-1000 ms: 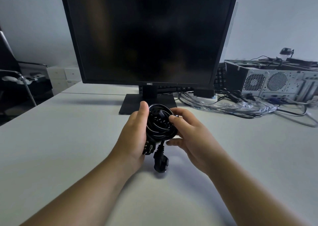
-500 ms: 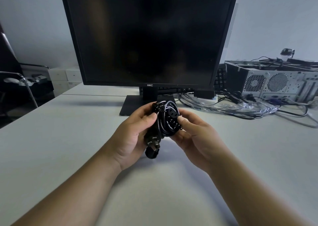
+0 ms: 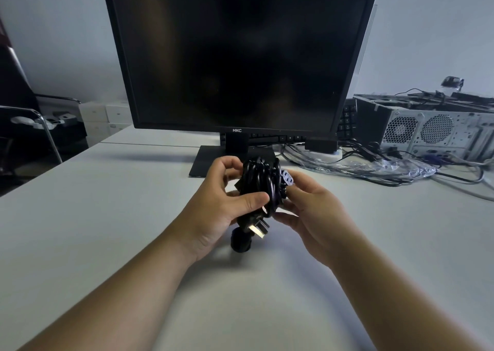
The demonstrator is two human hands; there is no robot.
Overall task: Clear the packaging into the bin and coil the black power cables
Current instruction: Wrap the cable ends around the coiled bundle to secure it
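1 coiled black cable bundle (image 3: 260, 187) is being held mid-frame over the tabletop (image 3: 107, 217), btwn 2 hands; can't tell if it's 1 cable or 2. 3 plug ends are showing. A pronged plug (image 3: 258, 229) w/ brass pins is sticking out at the bundle's 6 o'clock. A rounded black end (image 3: 240, 241) is dangling just below it, close to the tabletop. A socket end (image 3: 287, 177) w/ pale face is poking out at 2 o'clock. The loops are lying tight and glossy, several turns stacked.

L hand (image 3: 219, 206) is gripping from 9 o'clock, thumb pressing across the front, fingers curling round the back. R hand (image 3: 314, 209) is holding from 3 o'clock, fingers curled on the bundle's side under the socket end.

At 12 o'clock 1 monitor (image 3: 235, 56), screen dark, is standing on its base. At 2 o'clock 1 clear plastic bag (image 3: 374, 167) is lying flat among loose cables; contents unclear. Past it 1 PC case (image 3: 438, 134) is showing 2 fan grilles. 1 keyboard (image 3: 347, 121) is peeking from behind the monitor. At 9 o'clock 1 chair (image 3: 32, 126) is standing off the tabletop.
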